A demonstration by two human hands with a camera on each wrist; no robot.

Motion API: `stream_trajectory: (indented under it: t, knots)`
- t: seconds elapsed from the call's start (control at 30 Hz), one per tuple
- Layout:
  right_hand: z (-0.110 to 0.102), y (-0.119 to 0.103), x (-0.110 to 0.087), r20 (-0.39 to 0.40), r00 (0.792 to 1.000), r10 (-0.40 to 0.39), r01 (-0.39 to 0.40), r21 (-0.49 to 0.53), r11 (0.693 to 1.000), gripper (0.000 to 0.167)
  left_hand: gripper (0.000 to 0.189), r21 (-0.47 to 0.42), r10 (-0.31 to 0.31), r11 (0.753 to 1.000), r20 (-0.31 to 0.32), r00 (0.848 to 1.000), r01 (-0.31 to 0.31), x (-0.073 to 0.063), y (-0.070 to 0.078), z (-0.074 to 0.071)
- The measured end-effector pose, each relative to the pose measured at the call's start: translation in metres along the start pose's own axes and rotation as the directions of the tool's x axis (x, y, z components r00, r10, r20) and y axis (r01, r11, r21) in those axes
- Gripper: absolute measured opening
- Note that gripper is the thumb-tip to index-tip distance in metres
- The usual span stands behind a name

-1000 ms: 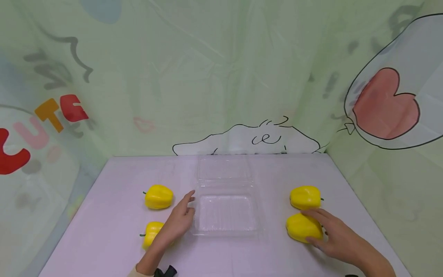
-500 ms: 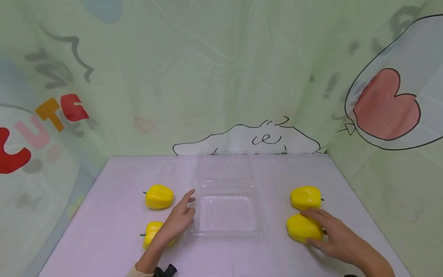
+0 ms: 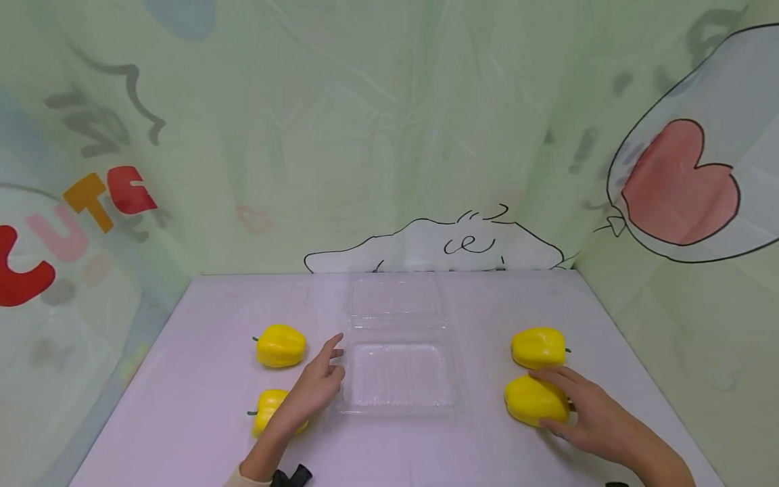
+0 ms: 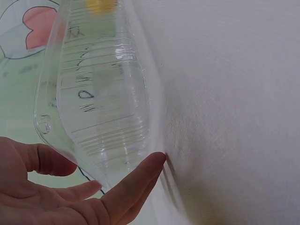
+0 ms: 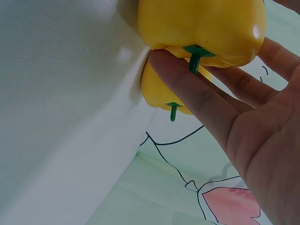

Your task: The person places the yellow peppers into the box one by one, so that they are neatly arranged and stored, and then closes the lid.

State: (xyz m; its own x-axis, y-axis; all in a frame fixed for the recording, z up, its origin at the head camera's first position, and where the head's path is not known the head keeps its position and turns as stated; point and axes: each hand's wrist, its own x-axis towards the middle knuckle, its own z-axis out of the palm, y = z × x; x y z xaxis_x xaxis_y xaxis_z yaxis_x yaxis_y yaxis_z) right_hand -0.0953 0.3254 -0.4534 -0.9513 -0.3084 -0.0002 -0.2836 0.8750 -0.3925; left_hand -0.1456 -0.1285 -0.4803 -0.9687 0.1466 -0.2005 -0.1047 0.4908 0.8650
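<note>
unmoved, the nearer right-side pepper (image 3: 532, 402) sits within the curved right hand (image 3: 589, 414)

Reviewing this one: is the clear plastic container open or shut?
Open. In the head view, the lid of the clear plastic container lies folded back beyond the base, whose interior is uncovered.

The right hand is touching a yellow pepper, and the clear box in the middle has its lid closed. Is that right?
Not quite: the lid is open, laid back behind the base of the clear box, as the head view shows. The right hand is indeed touching a yellow pepper.
</note>
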Motion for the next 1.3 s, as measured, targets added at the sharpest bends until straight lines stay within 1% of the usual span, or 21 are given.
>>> stream_trajectory:
  t: [0.23, 0.33, 0.5, 0.73, 0.8, 0.87, 0.97, 1.03, 1.1, 1.17, 1.3]
  knots:
    - [-0.001, -0.003, 0.001, 0.036, 0.999, 0.037, -0.038, 0.017, 0.999, 0.071, 0.068, 0.000, -0.011, 1.000, 0.006, 1.000, 0.011, 0.000, 0.001, 0.000]
    - [-0.002, -0.004, 0.001, 0.037, 0.998, 0.044, -0.044, 0.017, 0.999, 0.071, 0.067, -0.002, -0.012, 1.000, 0.003, 1.000, 0.012, 0.000, 0.001, 0.000]
    - [-0.004, -0.008, 0.002, 0.008, 1.000, 0.021, -0.021, 0.006, 1.000, 0.071, 0.066, 0.005, -0.010, 1.000, -0.015, 1.000, 0.010, -0.001, 0.003, 0.002]
    - [-0.006, -0.011, 0.007, 0.038, 0.999, 0.012, -0.013, 0.014, 1.000, 0.071, 0.065, 0.024, -0.009, 1.000, -0.044, 0.999, 0.010, -0.003, 0.006, 0.004]
    - [-0.007, -0.011, 0.008, 0.040, 0.999, -0.002, 0.001, 0.021, 1.000, 0.072, 0.065, 0.023, -0.013, 1.000, -0.049, 0.999, 0.014, -0.003, 0.005, 0.004]
    - [-0.008, -0.012, 0.008, 0.041, 0.999, 0.011, -0.012, 0.022, 1.000, 0.072, 0.065, 0.016, -0.018, 1.000, -0.050, 0.999, 0.019, -0.004, 0.005, 0.004]
    - [-0.009, -0.014, 0.009, 0.042, 0.999, 0.004, -0.005, 0.039, 0.999, 0.072, 0.064, 0.005, -0.024, 1.000, -0.050, 0.998, 0.025, -0.005, 0.004, 0.004]
    - [-0.010, -0.016, 0.009, 0.046, 0.999, 0.014, -0.016, 0.049, 0.999, 0.072, 0.064, -0.001, -0.026, 1.000, -0.048, 0.999, 0.026, -0.006, 0.003, 0.004]
    - [-0.011, -0.016, 0.010, 0.050, 0.999, -0.006, 0.002, 0.068, 0.998, 0.073, 0.064, 0.001, -0.028, 1.000, -0.046, 0.999, 0.028, -0.005, 0.002, 0.004]
    - [-0.013, -0.018, 0.010, 0.051, 0.999, 0.000, -0.004, 0.077, 0.997, 0.073, 0.065, 0.002, -0.032, 0.999, -0.044, 0.999, 0.032, -0.005, 0.002, 0.005]
    - [-0.014, -0.022, 0.010, 0.037, 0.999, -0.019, 0.016, 0.075, 0.997, 0.073, 0.065, 0.004, -0.032, 0.999, -0.043, 0.999, 0.032, -0.005, 0.001, 0.005]
